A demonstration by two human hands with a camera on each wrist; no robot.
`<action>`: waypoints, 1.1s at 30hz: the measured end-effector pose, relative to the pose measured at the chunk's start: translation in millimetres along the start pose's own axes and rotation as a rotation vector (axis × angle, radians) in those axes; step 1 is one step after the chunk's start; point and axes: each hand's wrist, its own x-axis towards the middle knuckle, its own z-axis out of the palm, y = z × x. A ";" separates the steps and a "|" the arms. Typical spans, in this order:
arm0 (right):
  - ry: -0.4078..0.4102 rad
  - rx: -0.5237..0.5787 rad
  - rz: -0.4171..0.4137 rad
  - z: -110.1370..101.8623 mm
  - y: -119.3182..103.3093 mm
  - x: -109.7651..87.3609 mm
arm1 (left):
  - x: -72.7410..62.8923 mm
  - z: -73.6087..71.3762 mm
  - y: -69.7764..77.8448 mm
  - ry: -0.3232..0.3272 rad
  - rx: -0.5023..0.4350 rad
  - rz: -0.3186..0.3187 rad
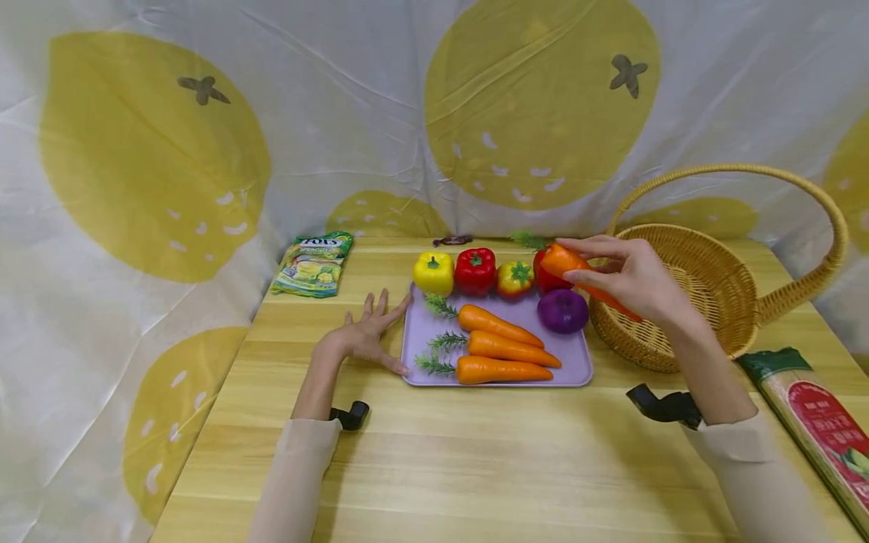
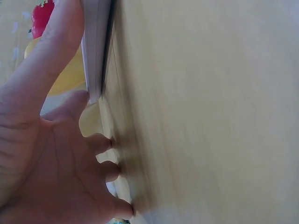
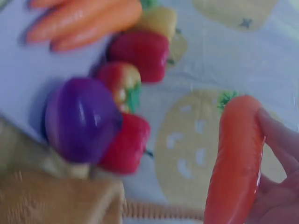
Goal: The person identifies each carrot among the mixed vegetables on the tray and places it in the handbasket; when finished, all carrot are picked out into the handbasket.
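- Grips a single carrot (image 1: 565, 262) in the right hand (image 1: 634, 275), pinched between thumb and fingers near the thick, leafy end; in the head view, holds that carrot above the gap between the lilac tray (image 1: 577, 363) and the wicker basket (image 1: 627, 348).
- Spreads the left hand (image 1: 366, 335) at the left edge of the tray, fingers splayed and grasping nothing; touches that edge, apparently to steady the tray.
- Seems to be at a transfer step for one carrot; cannot tell the direction from this moment alone.
- Calls, in all likelihood, for a firm pinch and a gentle lowering: past the arched handle (image 1: 733, 169) and inside the rim if bound for the basket, or onto bare surface by the front-right corner if bound for the tray.
- Must clear the round purple vegetable (image 1: 563, 311) and the rightmost red bell pepper (image 3: 128, 144), both close by.
- Farther left on the tray, shows three carrots (image 1: 512, 348) side by side, behind them a yellow bell pepper (image 1: 433, 274), another red bell pepper (image 1: 475, 270) and a yellow-and-red bell pepper (image 1: 514, 279).
- Near the tabletop's (image 1: 475, 467) back-left corner, shows a green candy bag (image 1: 315, 264); along the right edge, a red-labelled packet (image 1: 824, 422), out of the way.
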 end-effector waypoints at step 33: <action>-0.108 -0.097 0.397 -119.4 95.7 8.7 | -1.5 0.8 -6.8 -0.008 -0.012 -0.017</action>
